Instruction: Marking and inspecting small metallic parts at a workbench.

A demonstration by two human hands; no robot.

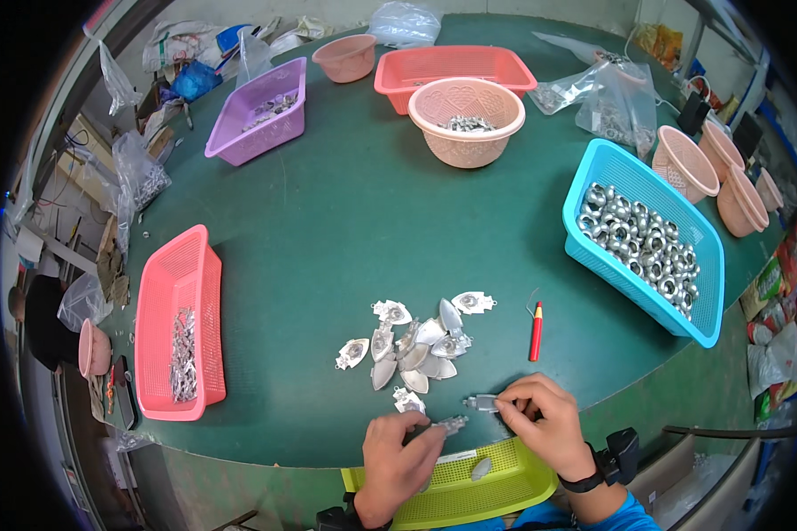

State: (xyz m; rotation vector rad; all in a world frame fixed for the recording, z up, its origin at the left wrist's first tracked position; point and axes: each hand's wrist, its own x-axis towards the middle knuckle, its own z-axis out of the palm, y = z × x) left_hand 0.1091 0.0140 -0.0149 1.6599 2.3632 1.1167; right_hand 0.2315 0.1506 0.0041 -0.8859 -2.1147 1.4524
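Note:
My left hand (403, 458) is closed on a small silver metal piece (452, 425), whose end sticks out past the fingertips. Just to its right, my right hand (545, 418) pinches another flat silver metal piece (481, 404) between thumb and fingers. The two pieces are close but apart. Beyond the hands lies a loose pile of leaf-shaped silver metal pieces (413, 356), some with tabbed ends. Below both hands, at the table's near edge, is a yellow-green basket (474, 509) with a leaf-shaped piece inside; my left hand partly covers it.
A red pencil-like tool (536, 333) lies right of the pile. A blue basket (717, 274) of silver rings stands at right, a pink basket (211, 327) of small parts at left. Toward the back are a purple basket (239, 150), a peach bowl (465, 152) and plastic bags (620, 106).

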